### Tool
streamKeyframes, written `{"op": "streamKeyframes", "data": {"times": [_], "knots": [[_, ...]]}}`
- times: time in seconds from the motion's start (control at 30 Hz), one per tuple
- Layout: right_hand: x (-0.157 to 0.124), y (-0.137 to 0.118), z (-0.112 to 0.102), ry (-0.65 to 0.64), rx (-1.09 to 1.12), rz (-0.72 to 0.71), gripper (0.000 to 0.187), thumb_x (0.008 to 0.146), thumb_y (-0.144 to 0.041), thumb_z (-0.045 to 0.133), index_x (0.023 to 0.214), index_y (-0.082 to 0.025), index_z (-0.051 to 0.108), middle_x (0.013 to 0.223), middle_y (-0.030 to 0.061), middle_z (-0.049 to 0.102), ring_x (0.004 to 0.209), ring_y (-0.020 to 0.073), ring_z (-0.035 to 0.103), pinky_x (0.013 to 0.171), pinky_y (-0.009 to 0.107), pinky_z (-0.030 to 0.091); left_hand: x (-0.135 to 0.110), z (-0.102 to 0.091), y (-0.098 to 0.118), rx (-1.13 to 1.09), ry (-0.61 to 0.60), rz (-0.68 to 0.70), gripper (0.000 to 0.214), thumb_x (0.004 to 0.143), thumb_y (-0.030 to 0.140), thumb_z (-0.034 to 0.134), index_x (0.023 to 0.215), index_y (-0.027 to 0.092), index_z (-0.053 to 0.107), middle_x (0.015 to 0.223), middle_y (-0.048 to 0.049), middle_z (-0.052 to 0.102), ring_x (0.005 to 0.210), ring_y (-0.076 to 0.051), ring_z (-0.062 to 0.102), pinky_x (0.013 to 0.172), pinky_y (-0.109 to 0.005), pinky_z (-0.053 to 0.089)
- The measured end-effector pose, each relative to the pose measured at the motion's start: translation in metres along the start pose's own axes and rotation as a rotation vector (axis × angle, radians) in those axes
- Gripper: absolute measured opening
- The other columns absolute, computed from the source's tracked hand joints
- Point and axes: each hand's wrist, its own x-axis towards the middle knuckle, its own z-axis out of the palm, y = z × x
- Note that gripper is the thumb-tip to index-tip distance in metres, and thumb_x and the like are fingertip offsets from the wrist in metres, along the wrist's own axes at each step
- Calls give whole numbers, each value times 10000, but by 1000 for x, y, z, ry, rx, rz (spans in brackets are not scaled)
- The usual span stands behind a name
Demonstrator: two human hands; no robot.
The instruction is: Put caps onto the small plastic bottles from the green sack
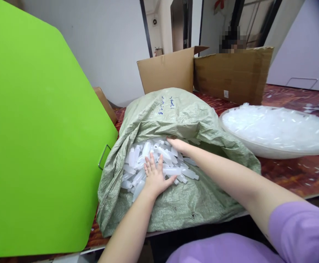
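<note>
A green woven sack (173, 109) lies on its side with its mouth turned toward me. Inside the mouth is a heap of small translucent white plastic bottles (162, 151), narrow-necked and loosely piled. My left hand (156, 179) rests on the near side of this heap, its fingers spread and its palm down. Deeper in, under the sack's upper edge, my right hand (178, 145) reaches among the bottles from the right. Most of its fingers are hidden in the pile, so I cannot tell whether it grips any.
A bright green panel (44, 138) with a metal handle stands at the left. To the right, a wide bowl (258, 148) is heaped with translucent white pieces on the red-brown tabletop (288, 175). Open cardboard boxes (231, 76) stand behind. A person (232, 41) is in the background.
</note>
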Motion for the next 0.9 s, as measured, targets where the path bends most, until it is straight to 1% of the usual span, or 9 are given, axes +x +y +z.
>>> {"op": "streamKeyframes", "data": {"times": [0.1,0.2,0.27,0.37,0.43,0.53,0.63,0.8,0.9], "knots": [[-10,15,-29,-36,-167,12,299,883,-373,479,1076,-162,569,1131,67,567,990,194,556,858,402,460,-2,-5,2,46,4,9,981,683,681,502,1441,183,128,1497,-137,-163,1325,-387,-194,1059,-557,14],[-32,49,-61,-56,-339,46,294,883,-366,482,1082,-166,564,1144,76,562,1012,191,546,885,422,440,-8,-18,14,70,-30,80,902,725,648,488,1435,192,170,1506,-132,-119,1328,-388,-183,1052,-577,6],[-47,73,-77,-62,-440,80,325,875,-372,493,1115,-160,548,1178,87,546,1054,205,530,916,452,413,-16,-30,27,46,-155,271,882,731,654,478,1434,215,176,1513,-120,-73,1341,-381,-145,1055,-576,8],[-64,102,-97,-64,-556,121,401,867,-400,492,1197,-173,509,1268,111,498,1126,232,493,973,481,354,-35,-41,48,-51,-464,701,987,668,678,532,1443,226,121,1514,-108,-4,1362,-368,-29,1079,-535,62],[-71,113,-105,-72,-614,145,457,834,-422,520,1222,-182,511,1296,136,485,1151,261,482,999,469,329,-51,-40,55,-63,-603,836,965,697,588,566,1444,185,108,1507,-129,61,1364,-354,70,1085,-505,132],[-76,121,-111,-89,-680,192,517,744,-399,613,1192,-145,559,1246,188,527,1140,323,492,998,459,332,-70,-33,53,31,-673,815,705,806,294,488,1424,129,193,1484,-160,158,1350,-317,192,1067,-452,247],[-81,122,-112,-103,-718,217,528,719,-344,637,1182,-102,557,1210,203,552,1136,331,497,1001,497,315,-80,-37,45,78,-714,773,592,800,137,418,1379,94,306,1448,-179,257,1315,-283,300,1031,-376,334],[-88,101,-100,-141,-727,105,492,797,-335,519,1227,-95,527,1266,223,502,1173,339,469,987,473,333,-80,-77,43,4,-686,625,468,796,82,397,1241,181,502,1223,-117,580,1088,-217,566,919,-323,437],[-89,84,-83,-225,-694,-18,484,859,-394,391,1277,-172,491,1314,136,490,1204,276,458,1001,417,338,-76,-110,45,-42,-717,522,401,765,64,396,1069,217,608,982,-61,682,900,-178,629,800,-254,460]]}}
